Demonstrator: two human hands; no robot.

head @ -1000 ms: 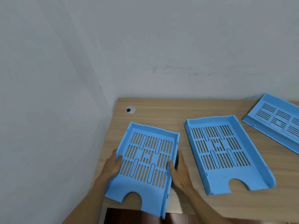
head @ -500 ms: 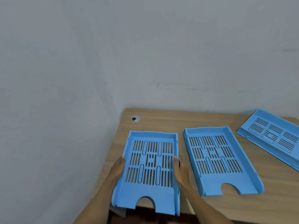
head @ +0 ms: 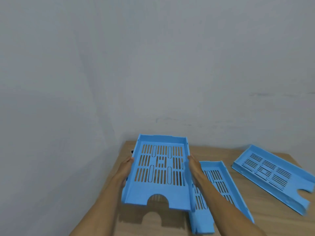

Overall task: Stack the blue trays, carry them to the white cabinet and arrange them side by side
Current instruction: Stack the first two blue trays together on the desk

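Lifted off the wooden table point(head: 265, 222) since a second ago, the slotted blue plastic tray point(head: 160, 174) hangs clamped between left hand point(head: 125, 169) and right hand point(head: 195, 167), stacking under way; next, shift toward 3 o'clock and lower it squarely onto the second blue tray point(head: 219, 181).

Two plain grey-white walls point(head: 170, 65) meet in a corner at left of centre, faint scuff marks showing low on the far one; a light wood-grain desk point(head: 272, 222) stands pushed against both; soft, even light falls across the bare surfaces.
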